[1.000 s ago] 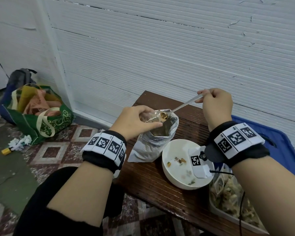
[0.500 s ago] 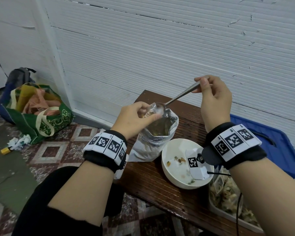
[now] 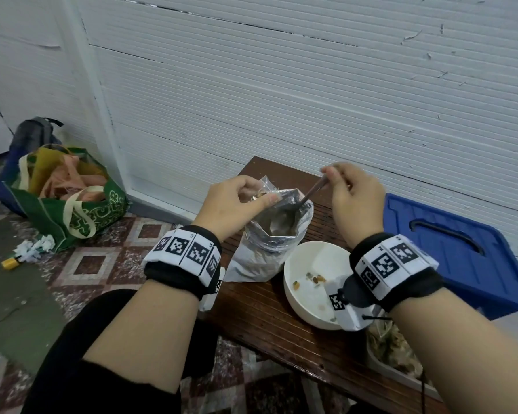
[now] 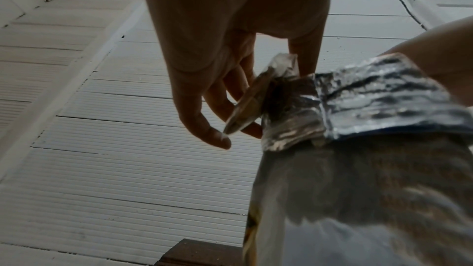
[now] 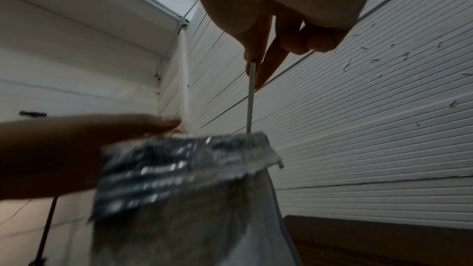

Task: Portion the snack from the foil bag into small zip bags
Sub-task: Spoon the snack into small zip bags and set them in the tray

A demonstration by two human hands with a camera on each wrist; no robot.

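Note:
A silver foil bag point(image 3: 269, 246) point(image 4: 358, 169) point(image 5: 184, 189) stands open on the brown wooden bench point(image 3: 266, 318). My left hand point(image 3: 237, 204) point(image 4: 220, 96) pinches a small clear zip bag point(image 3: 265, 189) point(image 4: 252, 98) with some snack in it, right at the foil bag's left rim. My right hand point(image 3: 353, 192) point(image 5: 266, 52) grips the handle of a metal spoon point(image 3: 308, 195) point(image 5: 250, 96). The spoon slants down into the foil bag, and its bowl is deep inside the opening.
A white bowl point(image 3: 314, 285) with a few snack bits sits just right of the foil bag. A tray of filled bags point(image 3: 395, 351) lies at the bench's near right. A blue bin lid point(image 3: 449, 249) is to the right, and a green shopping bag point(image 3: 63, 198) is on the floor.
The spoon tipped its load over the zip bag, then my right hand lowered it into the foil bag. My left hand stayed at the rim with the zip bag.

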